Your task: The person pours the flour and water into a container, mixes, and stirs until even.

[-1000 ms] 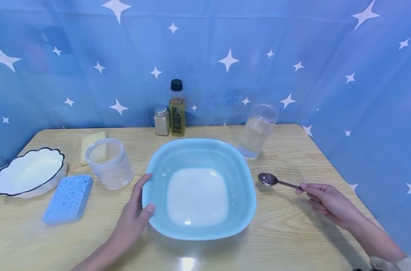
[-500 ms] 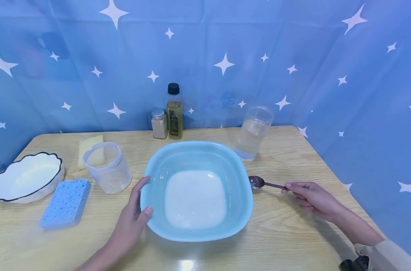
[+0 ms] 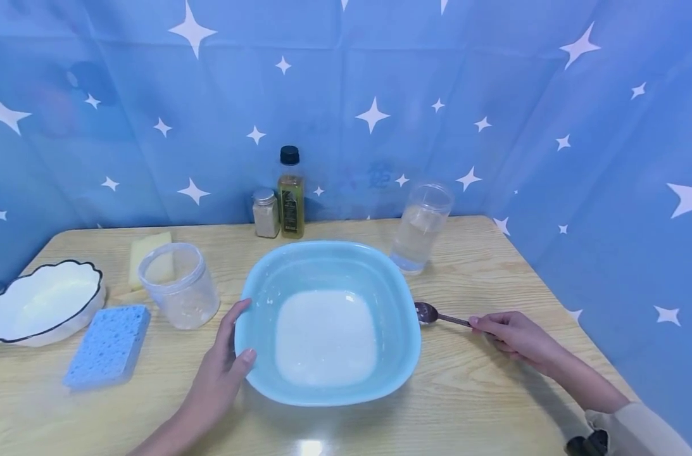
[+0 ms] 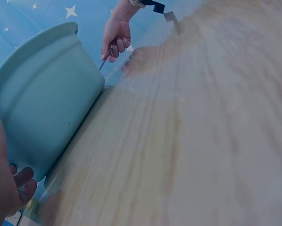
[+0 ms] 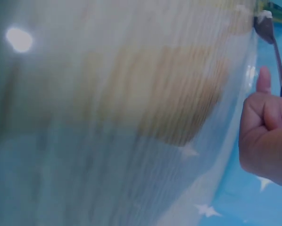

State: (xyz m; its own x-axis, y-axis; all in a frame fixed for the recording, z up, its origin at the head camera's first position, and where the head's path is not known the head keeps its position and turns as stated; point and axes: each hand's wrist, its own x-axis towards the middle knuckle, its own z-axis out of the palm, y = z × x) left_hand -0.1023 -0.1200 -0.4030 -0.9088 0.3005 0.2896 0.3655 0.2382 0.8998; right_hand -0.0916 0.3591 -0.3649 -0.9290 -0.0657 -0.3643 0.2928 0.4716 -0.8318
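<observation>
A light blue basin (image 3: 405, 373) stands mid-table, its bottom covered by something smooth and white (image 3: 325, 339). At its left side my left hand (image 3: 217, 373) holds it, with the thumb at the rim; in the left wrist view, curled fingers (image 4: 25, 181) lie by the outer wall near its base. My right hand (image 3: 519, 339) pinches the handle of a dark spoon (image 3: 427, 313) by thumb and fingers, right of the basin. The spoon's bowl appears just beside the basin's right rim. A bit of white stuff clings to it in the right wrist view.
Left of the basin are a clear plastic jar (image 3: 188, 304), a blue sponge (image 3: 107, 345), a pale yellow block (image 3: 143, 253) and a white scalloped bowl (image 3: 44, 301). Behind stand a shaker jar (image 3: 266, 215) and an oil bottle (image 3: 291, 206). A water-filled container (image 3: 418, 234) is back right.
My right hand has brought the spoon leftward, closer to the basin's right rim. The left hand keeps its place on the basin. The head view has shifted slightly.
</observation>
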